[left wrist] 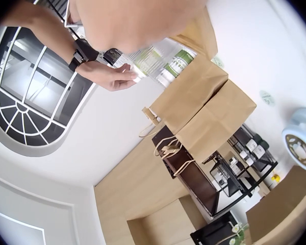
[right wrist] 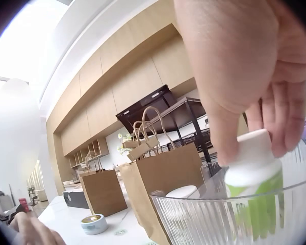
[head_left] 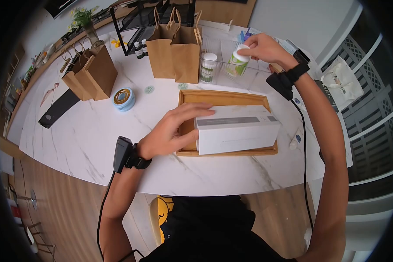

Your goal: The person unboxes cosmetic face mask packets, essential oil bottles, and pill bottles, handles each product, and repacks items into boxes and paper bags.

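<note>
My right hand point(head_left: 266, 49) pinches the white cap of a white-and-green bottle point(head_left: 238, 63) between thumb and fingers. In the right wrist view, that bottle point(right wrist: 255, 189) stands partly below the rim of a clear ribbed bin point(right wrist: 214, 201). A second white-capped bottle point(head_left: 208, 67) is at the bin's left end. My left hand point(head_left: 172, 129) rests at the left end of a long white box point(head_left: 238, 142), its fingers extended over the top edge and its thumb by the end face. The box lies in a wooden tray point(head_left: 222, 97).
Brown paper bags point(head_left: 163, 54) stand left of the bin, with another bag group point(head_left: 94, 78) farther left. A blue round tub point(head_left: 124, 99), a black box point(head_left: 59, 109) and small dark bottles point(head_left: 138, 50) are on the marble table point(head_left: 96, 144). A black rack point(head_left: 137, 26) stands behind.
</note>
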Action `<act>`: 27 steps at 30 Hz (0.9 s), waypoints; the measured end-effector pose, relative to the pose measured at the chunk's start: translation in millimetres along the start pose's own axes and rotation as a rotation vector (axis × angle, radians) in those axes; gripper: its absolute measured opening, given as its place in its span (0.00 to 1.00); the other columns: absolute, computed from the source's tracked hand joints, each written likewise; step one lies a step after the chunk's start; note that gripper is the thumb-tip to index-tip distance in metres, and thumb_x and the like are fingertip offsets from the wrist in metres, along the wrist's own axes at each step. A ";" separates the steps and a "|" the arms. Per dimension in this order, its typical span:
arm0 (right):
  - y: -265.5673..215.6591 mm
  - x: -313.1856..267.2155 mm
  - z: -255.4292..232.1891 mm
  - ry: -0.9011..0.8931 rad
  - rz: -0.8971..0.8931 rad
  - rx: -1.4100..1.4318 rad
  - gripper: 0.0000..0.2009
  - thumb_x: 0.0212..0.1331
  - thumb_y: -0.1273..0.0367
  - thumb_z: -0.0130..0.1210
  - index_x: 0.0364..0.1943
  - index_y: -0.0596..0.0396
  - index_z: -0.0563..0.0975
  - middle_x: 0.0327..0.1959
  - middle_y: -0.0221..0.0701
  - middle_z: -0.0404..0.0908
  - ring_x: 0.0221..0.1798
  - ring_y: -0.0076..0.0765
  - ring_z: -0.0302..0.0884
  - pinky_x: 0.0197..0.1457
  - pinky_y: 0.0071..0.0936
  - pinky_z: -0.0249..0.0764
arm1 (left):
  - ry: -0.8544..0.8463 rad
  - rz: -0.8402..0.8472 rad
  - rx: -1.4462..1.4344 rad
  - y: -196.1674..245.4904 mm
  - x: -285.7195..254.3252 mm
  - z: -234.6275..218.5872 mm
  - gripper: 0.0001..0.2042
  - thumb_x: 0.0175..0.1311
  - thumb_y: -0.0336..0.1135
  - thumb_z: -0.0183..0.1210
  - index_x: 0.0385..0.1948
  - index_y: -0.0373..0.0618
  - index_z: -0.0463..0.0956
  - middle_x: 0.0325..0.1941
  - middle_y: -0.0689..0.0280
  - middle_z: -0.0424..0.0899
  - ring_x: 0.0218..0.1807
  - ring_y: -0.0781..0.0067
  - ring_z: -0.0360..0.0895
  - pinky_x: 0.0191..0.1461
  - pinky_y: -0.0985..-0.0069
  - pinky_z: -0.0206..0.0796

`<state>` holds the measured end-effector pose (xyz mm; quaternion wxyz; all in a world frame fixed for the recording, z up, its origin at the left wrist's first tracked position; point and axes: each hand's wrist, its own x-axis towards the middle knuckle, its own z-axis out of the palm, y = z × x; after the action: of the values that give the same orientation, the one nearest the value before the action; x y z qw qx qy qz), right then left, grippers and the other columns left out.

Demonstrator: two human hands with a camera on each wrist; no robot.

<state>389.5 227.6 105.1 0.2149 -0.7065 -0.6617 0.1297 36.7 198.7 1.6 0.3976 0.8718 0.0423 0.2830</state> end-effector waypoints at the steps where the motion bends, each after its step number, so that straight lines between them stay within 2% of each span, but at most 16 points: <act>1: -1.2 2.0 3.4 -0.004 0.000 0.001 0.23 0.48 0.55 0.71 0.37 0.64 0.84 0.25 0.34 0.83 0.26 0.26 0.80 0.34 0.22 0.75 | 0.001 -0.004 -0.002 -1.9 -0.9 2.5 0.24 0.57 0.29 0.55 0.59 0.41 0.76 0.66 0.53 0.75 0.68 0.51 0.71 0.72 0.61 0.59; 3: -4.9 4.4 6.6 -0.109 0.081 -0.161 0.20 0.51 0.57 0.72 0.33 0.62 0.82 0.22 0.31 0.80 0.25 0.24 0.77 0.30 0.23 0.72 | 0.073 -0.013 -0.059 -5.5 -0.8 6.4 0.22 0.58 0.26 0.53 0.58 0.41 0.76 0.61 0.54 0.80 0.66 0.56 0.74 0.70 0.65 0.62; 7: 9.0 8.9 14.5 -0.131 0.091 -0.208 0.21 0.51 0.53 0.71 0.30 0.60 0.82 0.22 0.32 0.80 0.25 0.26 0.77 0.31 0.24 0.72 | 0.126 -0.042 -0.063 -8.4 -1.3 13.0 0.18 0.65 0.26 0.51 0.57 0.38 0.76 0.59 0.55 0.81 0.62 0.63 0.77 0.66 0.69 0.65; 10: -0.5 0.2 0.5 -0.151 0.119 -0.279 0.24 0.53 0.47 0.68 0.32 0.59 0.82 0.24 0.30 0.80 0.30 0.24 0.78 0.34 0.24 0.72 | 0.242 -0.222 -0.367 -8.5 -1.6 26.4 0.15 0.72 0.29 0.51 0.55 0.34 0.77 0.57 0.57 0.82 0.57 0.70 0.78 0.62 0.73 0.67; 13: -15.7 -19.6 -34.5 0.182 -0.173 -0.263 0.24 0.61 0.47 0.62 0.33 0.56 0.83 0.29 0.26 0.80 0.34 0.20 0.74 0.37 0.21 0.69 | 0.455 -0.285 -0.422 -13.3 2.7 32.2 0.16 0.75 0.39 0.55 0.47 0.31 0.80 0.33 0.71 0.82 0.34 0.88 0.71 0.37 0.85 0.64; 14: -31.7 -39.4 -48.2 0.278 -0.234 -0.193 0.22 0.63 0.48 0.60 0.34 0.56 0.83 0.29 0.25 0.79 0.34 0.18 0.72 0.37 0.20 0.67 | 0.498 -0.313 -0.388 -16.7 4.0 32.9 0.18 0.76 0.42 0.55 0.41 0.31 0.82 0.26 0.76 0.76 0.29 0.90 0.63 0.29 0.84 0.56; 16: -67.8 -85.7 -68.9 0.230 -0.322 -0.053 0.20 0.67 0.52 0.58 0.31 0.56 0.81 0.28 0.24 0.75 0.33 0.18 0.70 0.36 0.19 0.64 | 0.511 -0.322 -0.359 -21.1 5.2 31.9 0.19 0.76 0.43 0.55 0.40 0.30 0.82 0.24 0.77 0.74 0.27 0.90 0.62 0.27 0.83 0.55; 18: -107.7 -147.8 -70.3 -0.036 -0.347 0.031 0.13 0.63 0.64 0.57 0.23 0.56 0.76 0.26 0.26 0.77 0.31 0.21 0.73 0.34 0.20 0.67 | 0.514 -0.325 -0.330 -21.3 7.6 32.1 0.20 0.75 0.43 0.55 0.38 0.30 0.82 0.22 0.77 0.73 0.26 0.90 0.60 0.26 0.82 0.54; 19: -107.8 -163.4 -66.5 -0.180 -0.601 0.020 0.08 0.63 0.66 0.62 0.30 0.55 0.83 0.25 0.28 0.82 0.28 0.22 0.78 0.31 0.20 0.69 | 0.540 -0.315 -0.279 -19.0 9.3 32.6 0.20 0.75 0.44 0.55 0.38 0.29 0.82 0.21 0.76 0.73 0.25 0.89 0.61 0.25 0.82 0.54; 20: -115.4 -180.4 -56.3 -0.358 -0.573 0.007 0.04 0.59 0.70 0.64 0.31 0.56 0.84 0.26 0.31 0.83 0.29 0.28 0.82 0.33 0.22 0.73 | 0.563 -0.304 -0.229 -17.8 10.1 33.8 0.20 0.75 0.44 0.55 0.38 0.29 0.81 0.20 0.75 0.73 0.25 0.89 0.61 0.25 0.81 0.55; 21: -126.9 -191.9 -44.8 -0.569 -0.389 0.026 0.06 0.58 0.68 0.65 0.33 0.55 0.84 0.27 0.32 0.84 0.31 0.31 0.83 0.36 0.23 0.76 | 0.563 -0.304 -0.232 -18.1 10.3 35.2 0.20 0.75 0.44 0.55 0.38 0.29 0.81 0.20 0.75 0.73 0.25 0.89 0.61 0.25 0.81 0.55; 22: -126.9 -209.6 -25.2 -0.516 -0.302 -0.122 0.09 0.59 0.65 0.65 0.36 0.55 0.84 0.30 0.32 0.84 0.34 0.35 0.83 0.38 0.25 0.77 | 0.586 -0.292 -0.198 -18.6 10.8 36.5 0.20 0.75 0.43 0.54 0.39 0.29 0.81 0.19 0.73 0.73 0.25 0.88 0.61 0.25 0.81 0.56; 23: -116.7 -217.8 -3.4 -0.395 -0.432 -0.285 0.12 0.62 0.62 0.62 0.44 0.54 0.82 0.40 0.32 0.84 0.39 0.40 0.82 0.40 0.30 0.78 | 0.608 -0.276 -0.162 -19.3 11.9 37.4 0.20 0.76 0.43 0.54 0.39 0.29 0.81 0.19 0.71 0.73 0.25 0.88 0.62 0.26 0.81 0.57; 24: -112.7 -217.8 13.8 -0.292 -0.350 -0.349 0.14 0.63 0.63 0.59 0.48 0.54 0.80 0.44 0.33 0.83 0.41 0.43 0.82 0.43 0.33 0.79 | 0.604 -0.269 -0.164 -20.9 12.6 38.3 0.20 0.76 0.43 0.54 0.39 0.29 0.81 0.19 0.71 0.73 0.25 0.88 0.62 0.26 0.81 0.57; 25: -108.6 -216.6 30.0 -0.189 -0.268 -0.410 0.15 0.65 0.63 0.57 0.52 0.54 0.78 0.49 0.35 0.81 0.43 0.46 0.81 0.45 0.36 0.79 | 0.618 -0.266 -0.165 -23.2 12.4 39.3 0.19 0.76 0.42 0.54 0.39 0.29 0.81 0.19 0.70 0.73 0.25 0.88 0.62 0.26 0.81 0.59; 27: -84.2 -206.4 57.2 -0.036 -0.301 -0.347 0.20 0.64 0.64 0.60 0.58 0.52 0.76 0.53 0.39 0.80 0.48 0.46 0.81 0.50 0.34 0.79 | 0.627 -0.250 -0.169 -24.5 13.1 41.3 0.19 0.76 0.42 0.54 0.39 0.29 0.81 0.19 0.69 0.73 0.25 0.87 0.63 0.26 0.80 0.60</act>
<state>270.0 33.3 74.3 0.0954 -0.6237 -0.7758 -0.0073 73.2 191.6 -31.5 0.4676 0.6946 0.2453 0.4887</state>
